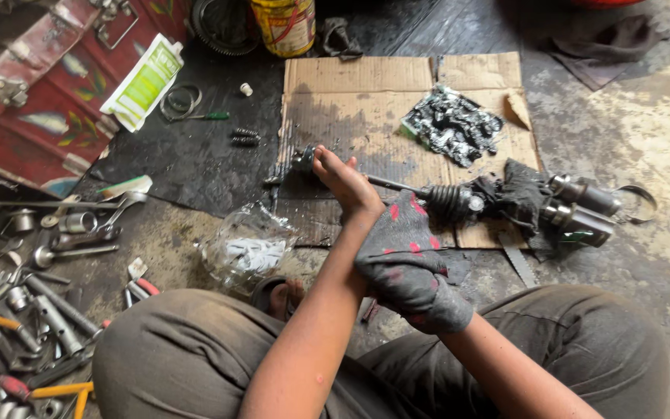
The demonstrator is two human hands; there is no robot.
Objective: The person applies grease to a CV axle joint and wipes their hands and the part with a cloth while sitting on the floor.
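Far left on the floor lies a heap of steel sockets and wrenches (32, 310), with a crumpled clear plastic bag (246, 248) beside it. At centre, the left hand (344, 182) is clenched around the thin end of a long greasy metal shaft (401, 186) lying on flattened brown cardboard (366, 101). The right hand (406, 268) is hidden under a grey red-spotted rag; I cannot tell its grip. The ribbed black rubber boot (451, 200) is still on the shaft. A loose metal ring (639, 203) lies far right, with bare floor beyond the cardboard's right edge.
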